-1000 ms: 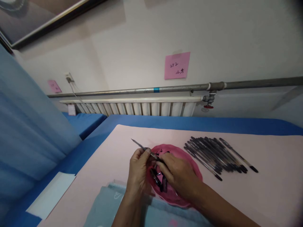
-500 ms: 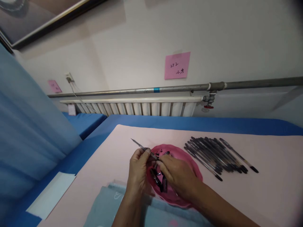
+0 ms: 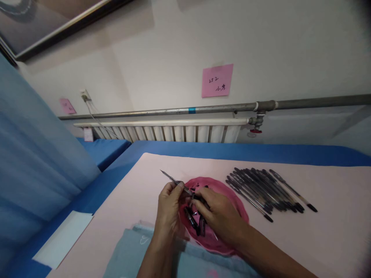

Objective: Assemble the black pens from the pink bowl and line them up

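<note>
1. The uncapped gel pen (image 3: pixel 174 180) is held in the air over the left part of the pink basin's rim, its tip end reaching past that rim above the pink sheet.
2. Its long axis runs aslant, the bare metal tip aimed at the pink sheet's far left corner, the back end toward the near right.
3. It should handle as a light, stiff, rather slippery rod with a delicate point; mid-barrel looks the safest place to take hold.
4. The left hand (image 3: pixel 169 210) has its grip closed in a pinch on the barrel, thumb on top.
5. The right hand (image 3: pixel 220 212) has its grip closed too, thumb and forefinger around a black part (image 3: pixel 199 199) at the pen's back end; whether the two are joined I cannot tell.
6. Below, the pink basin (image 3: pixel 242 206) holds black caps (image 3: pixel 191 221) and small dark bits; the right hand hides some of its contents.
7. Right of its rim, a fanned row of pens (image 3: pixel 252 189) lies on the pink sheet (image 3: pixel 139 181), black ends toward the near right.
8. The sheet covers a blue padded bed (image 3: pixel 185 147), whose far edge shows beyond it.
</note>
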Motion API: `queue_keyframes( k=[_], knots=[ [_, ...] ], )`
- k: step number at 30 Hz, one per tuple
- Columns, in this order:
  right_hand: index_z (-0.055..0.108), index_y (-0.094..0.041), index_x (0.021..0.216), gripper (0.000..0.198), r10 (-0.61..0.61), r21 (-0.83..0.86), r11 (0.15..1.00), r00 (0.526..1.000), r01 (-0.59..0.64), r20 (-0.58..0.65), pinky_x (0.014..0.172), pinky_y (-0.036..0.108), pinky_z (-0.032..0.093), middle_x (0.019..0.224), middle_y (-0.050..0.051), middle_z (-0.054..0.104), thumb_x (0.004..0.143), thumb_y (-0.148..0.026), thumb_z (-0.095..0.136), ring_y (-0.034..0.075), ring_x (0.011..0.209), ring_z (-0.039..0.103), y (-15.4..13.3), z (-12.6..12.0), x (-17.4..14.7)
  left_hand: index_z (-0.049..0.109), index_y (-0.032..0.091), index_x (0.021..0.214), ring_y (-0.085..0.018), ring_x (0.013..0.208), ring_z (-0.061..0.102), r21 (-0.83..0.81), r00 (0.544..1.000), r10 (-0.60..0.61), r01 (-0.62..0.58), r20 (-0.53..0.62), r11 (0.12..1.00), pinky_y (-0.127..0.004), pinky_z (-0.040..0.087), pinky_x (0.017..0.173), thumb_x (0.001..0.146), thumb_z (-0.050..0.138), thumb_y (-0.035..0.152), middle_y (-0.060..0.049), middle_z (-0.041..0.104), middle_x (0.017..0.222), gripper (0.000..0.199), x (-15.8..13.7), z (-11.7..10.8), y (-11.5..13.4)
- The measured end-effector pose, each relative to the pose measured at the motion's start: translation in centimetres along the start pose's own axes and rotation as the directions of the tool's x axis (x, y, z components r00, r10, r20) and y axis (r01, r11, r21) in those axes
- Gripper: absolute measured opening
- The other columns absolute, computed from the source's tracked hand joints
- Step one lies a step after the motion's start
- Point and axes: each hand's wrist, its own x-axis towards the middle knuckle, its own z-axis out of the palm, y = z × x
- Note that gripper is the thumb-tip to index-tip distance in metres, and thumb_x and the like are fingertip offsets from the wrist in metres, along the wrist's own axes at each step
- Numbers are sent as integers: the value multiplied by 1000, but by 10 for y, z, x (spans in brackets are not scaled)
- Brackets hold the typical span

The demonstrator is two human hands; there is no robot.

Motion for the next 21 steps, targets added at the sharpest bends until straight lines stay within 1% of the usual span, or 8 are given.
queue_keyframes(
  k=[7,10,12,14,17,19,21],
  knots=[
    [50,-21,72,15,82,93,992,997,-81,-7,55,27,40,69,0,60,87,-21,47,15,62,54,-2,-1,2,55,14,67,-9,47,56,-23,999,-16,16,30,1000,-21,46,49,57,79,30,1,62,57,30,-2,2,1],
    [53,-21,73,12,132,199,972,991,-127,-11,56,27,42,69,0,61,85,-22,50,15,62,55,-2,1,2,56,14,66,-9,46,55,-22,999,-16,17,34,1000,-20,46,49,56,79,30,2,62,56,30,-2,2,0],
    [54,-21,73,10,197,311,932,980,-186,-3,58,27,44,70,0,62,83,-22,53,14,63,56,-2,2,3,56,14,65,-9,47,56,-16,999,2,-1,50,1000,-21,46,50,57,79,31,1,62,57,30,-1,2,-1],
    [55,-20,74,7,285,445,856,958,-265,22,60,27,45,70,0,63,80,-22,55,14,64,58,-2,4,4,58,13,67,-10,51,57,-5,997,20,-20,76,1000,-21,46,52,58,78,32,0,63,59,29,-1,2,-2],
    [56,-20,72,4,406,629,684,909,-370,92,59,26,46,70,-1,63,74,-22,58,14,65,59,-2,4,6,61,12,70,-10,54,58,6,995,29,-30,100,1000,-21,46,54,58,78,30,-1,65,62,27,0,1,-3],
    [56,-19,74,6,454,701,562,872,-440,183,51,22,43,66,-2,60,71,-22,61,11,57,56,-2,2,8,62,12,69,-10,53,58,5,995,30,-31,95,1000,-20,46,54,57,79,30,-1,64,61,27,1,0,-3],
    [57,-19,78,8,480,723,451,825,-524,299,40,19,33,56,-6,54,73,-24,58,8,43,46,-3,-1,9,62,12,68,-9,52,57,4,997,25,-25,75,1000,-21,45,53,55,80,31,-1,64,60,29,2,-1,-2]
  ],
)
